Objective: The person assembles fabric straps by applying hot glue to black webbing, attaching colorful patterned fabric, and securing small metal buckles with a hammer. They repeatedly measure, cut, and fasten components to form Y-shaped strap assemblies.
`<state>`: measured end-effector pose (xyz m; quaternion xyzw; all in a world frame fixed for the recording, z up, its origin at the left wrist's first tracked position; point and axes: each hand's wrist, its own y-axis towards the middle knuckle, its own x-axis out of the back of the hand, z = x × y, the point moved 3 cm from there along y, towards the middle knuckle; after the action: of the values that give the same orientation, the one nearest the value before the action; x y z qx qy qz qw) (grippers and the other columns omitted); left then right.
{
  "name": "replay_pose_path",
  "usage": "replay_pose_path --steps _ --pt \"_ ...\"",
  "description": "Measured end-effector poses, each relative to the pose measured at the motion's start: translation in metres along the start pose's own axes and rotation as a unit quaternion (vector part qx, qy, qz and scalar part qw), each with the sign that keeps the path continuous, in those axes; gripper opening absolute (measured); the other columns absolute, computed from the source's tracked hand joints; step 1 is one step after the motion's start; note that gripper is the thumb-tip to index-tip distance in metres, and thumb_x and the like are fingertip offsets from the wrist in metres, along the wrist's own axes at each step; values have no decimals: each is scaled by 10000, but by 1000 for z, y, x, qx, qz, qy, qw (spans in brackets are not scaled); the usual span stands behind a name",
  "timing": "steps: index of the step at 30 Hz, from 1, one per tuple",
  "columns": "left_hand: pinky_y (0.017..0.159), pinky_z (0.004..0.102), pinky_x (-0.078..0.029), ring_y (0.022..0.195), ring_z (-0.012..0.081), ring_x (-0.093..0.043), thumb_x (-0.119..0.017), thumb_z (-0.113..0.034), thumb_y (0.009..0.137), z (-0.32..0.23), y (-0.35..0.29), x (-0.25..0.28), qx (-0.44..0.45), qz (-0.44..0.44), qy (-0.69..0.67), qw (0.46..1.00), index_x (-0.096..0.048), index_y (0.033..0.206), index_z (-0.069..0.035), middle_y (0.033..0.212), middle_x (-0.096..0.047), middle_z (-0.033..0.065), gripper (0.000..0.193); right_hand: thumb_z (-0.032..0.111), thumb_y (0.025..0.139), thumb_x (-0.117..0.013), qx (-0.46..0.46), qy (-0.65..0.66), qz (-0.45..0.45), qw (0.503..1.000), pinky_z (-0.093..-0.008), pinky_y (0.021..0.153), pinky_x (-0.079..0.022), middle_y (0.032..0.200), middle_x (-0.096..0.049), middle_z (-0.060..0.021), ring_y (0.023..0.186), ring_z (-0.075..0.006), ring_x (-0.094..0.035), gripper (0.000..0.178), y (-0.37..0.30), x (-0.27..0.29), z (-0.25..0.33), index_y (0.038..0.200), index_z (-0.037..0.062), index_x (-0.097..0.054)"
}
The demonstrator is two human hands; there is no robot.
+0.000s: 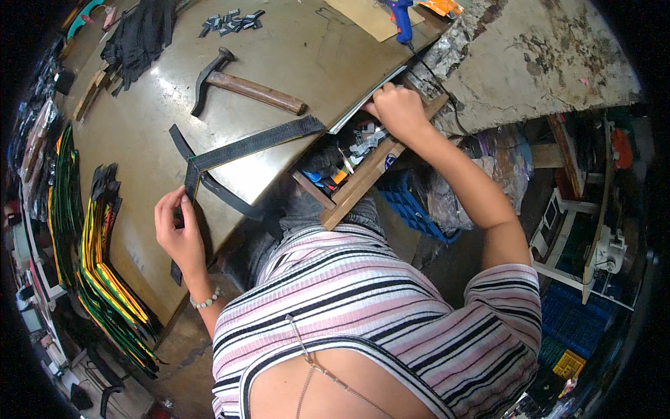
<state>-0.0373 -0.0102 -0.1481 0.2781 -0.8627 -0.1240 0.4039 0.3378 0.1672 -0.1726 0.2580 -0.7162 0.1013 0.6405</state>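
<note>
My left hand [180,227] is at the table's near left edge, thumb and fingertips pinched on a black webbing strap [255,143] with a thin yellow edge. The strap bends sharply near that hand, and its long arm reaches right toward the table edge. A second, narrower black strip [225,197] crosses under the bend. Over the far end of a pulled-out wooden drawer [366,178] is my right hand [399,112], its fingers curled down. Whatever those fingers hold is hidden. Small grey and coloured pieces [363,143] lie inside the drawer.
A hammer [258,93] rests beyond the straps. Small dark tabs [232,23] and a bundle of black straps [143,38] lie at the far side. Yellow-edged strips [105,272] are stacked at left. A blue glue gun [401,21] with a cord sits far right.
</note>
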Motion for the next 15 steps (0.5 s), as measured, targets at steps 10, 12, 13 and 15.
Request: replay_pose_path --steps 10,12,13,15 --pt "644 240 -414 851 122 -608 -650 -73 920 3 -1 -1 16 8 -16 1000 -721 1034 -44 977 -668 45 138 16 875 -571 57 336 164 926 -372 894 -501 1098 -674 -212 987 -324 -663 345 9 -7 -73 1215 33 -629" --pt "646 240 -416 852 122 -608 -649 -72 920 2 -1 -1 9 10 -8 1000 -720 1033 -40 977 -669 46 137 -76 815 -539 121 306 168 929 -393 913 -496 1161 -646 -220 1039 -359 -635 480 12 -10 -85 1273 57 -597" --pt "647 239 -417 852 122 -608 -648 -72 921 1 -1 -1 7 8 1 1000 -720 1033 -39 977 -670 46 137 -88 800 -536 153 284 157 934 -404 907 -499 1156 -645 -220 1039 -370 -631 498 13 -9 -88 1270 64 -601" --pt "647 239 -414 850 121 -605 -648 -72 921 1 -1 0 14 10 -11 1000 -719 1033 -37 980 -670 45 137 -108 769 -530 147 236 188 942 -425 892 -502 1144 -645 -216 1035 -390 -621 532 14 -11 -90 1262 77 -610"
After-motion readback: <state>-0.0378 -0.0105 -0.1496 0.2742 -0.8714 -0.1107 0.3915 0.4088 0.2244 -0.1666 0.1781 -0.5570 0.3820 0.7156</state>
